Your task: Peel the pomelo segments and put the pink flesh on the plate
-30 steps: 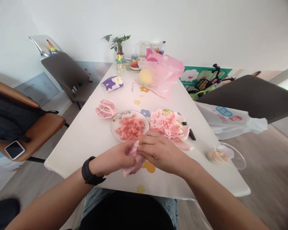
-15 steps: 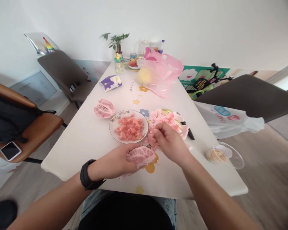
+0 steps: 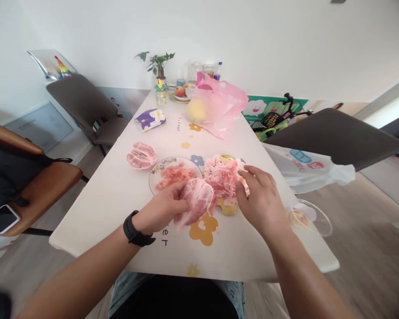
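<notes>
My left hand [image 3: 161, 208] is shut on a peeled pomelo segment [image 3: 197, 204] with pale pink membrane hanging off it, just in front of the plate. My right hand [image 3: 259, 199] presses into the right side of a heap of torn pink pomelo membrane and pith [image 3: 221, 181], its fingers curled around a shred. A round white plate [image 3: 158, 181] holds chunks of pink pomelo flesh [image 3: 171, 175], partly hidden behind my left hand. Half a segmented pomelo [image 3: 141, 155] lies to the left of the plate.
A pink plastic bag [image 3: 219, 106] with a yellow pomelo [image 3: 196, 110] stands farther along the white table [image 3: 96, 212]. Near them are a purple-and-white packet [image 3: 149, 119] and a green-capped bottle [image 3: 160, 94]. A clear bowl [image 3: 310, 217] sits at the right table edge.
My left hand has moved right and up with the segment, closer to the plate. My right hand has shifted right, from above the heap's front to its right side. The camera has tilted slightly.
</notes>
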`<state>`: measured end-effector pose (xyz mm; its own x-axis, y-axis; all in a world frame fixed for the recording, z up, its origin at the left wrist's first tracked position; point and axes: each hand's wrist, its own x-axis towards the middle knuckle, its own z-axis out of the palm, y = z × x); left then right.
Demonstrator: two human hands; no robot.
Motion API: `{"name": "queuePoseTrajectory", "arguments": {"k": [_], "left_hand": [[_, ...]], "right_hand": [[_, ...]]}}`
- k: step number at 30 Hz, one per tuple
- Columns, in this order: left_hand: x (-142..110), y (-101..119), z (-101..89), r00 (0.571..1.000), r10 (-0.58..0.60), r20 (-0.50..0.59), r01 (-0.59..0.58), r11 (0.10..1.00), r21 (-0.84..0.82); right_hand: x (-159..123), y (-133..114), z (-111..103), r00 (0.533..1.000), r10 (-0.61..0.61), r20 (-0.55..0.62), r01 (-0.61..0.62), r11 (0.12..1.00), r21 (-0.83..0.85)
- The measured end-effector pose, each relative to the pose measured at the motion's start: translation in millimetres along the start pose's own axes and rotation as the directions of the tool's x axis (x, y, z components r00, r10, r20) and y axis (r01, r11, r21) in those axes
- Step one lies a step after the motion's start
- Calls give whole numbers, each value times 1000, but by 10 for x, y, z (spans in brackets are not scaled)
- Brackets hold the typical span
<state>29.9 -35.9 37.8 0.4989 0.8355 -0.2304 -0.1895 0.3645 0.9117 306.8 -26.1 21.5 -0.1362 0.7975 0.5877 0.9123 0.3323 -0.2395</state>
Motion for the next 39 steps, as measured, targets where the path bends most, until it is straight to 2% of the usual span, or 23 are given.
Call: {"name": "queuePoseTrajectory", "arguments": {"k": [1,2,3,5,6,8,12,17,23,31,39], "left_hand": [[17,-14,10,1000,19,-1,-19,1000,14],[29,-29,19,999,41,0,-41,998,39],[37,-45,27,998,62,3,-62,995,75],[41,-86,40,995,96,6,-96,984,152],[41,-111,42,994,110,-2,-108,977,182],[35,-169,35,991,130,-36,-119,966,229],[7,-264,-3,986,154,-68,-127,943,307],[-57,-254,-21,988,142,-61,-103,897,430],[-134,-270,-65,981,158,-115,-78,856,511],[-257,-343,-52,977,202,-63,-158,895,416],[-285,-426,26,985,164,-58,-150,969,197]], "right_hand": [[-18,-115,-20,999,38,0,-38,995,87],[-33,-231,-40,996,73,58,-84,974,209],[-44,-343,-57,981,106,160,-156,925,346],[-56,-536,-83,915,87,394,-309,780,545],[-56,-611,-92,872,75,484,-374,741,558],[-45,-712,-103,830,71,554,-422,729,539],[-6,-758,-116,806,39,590,-412,752,514],[-13,-772,-105,769,-9,639,-416,752,512],[-140,-853,-23,774,173,609,-540,683,492],[-185,-958,1,826,160,541,-464,738,489],[-188,-1022,4,856,161,491,-452,696,559]]}}
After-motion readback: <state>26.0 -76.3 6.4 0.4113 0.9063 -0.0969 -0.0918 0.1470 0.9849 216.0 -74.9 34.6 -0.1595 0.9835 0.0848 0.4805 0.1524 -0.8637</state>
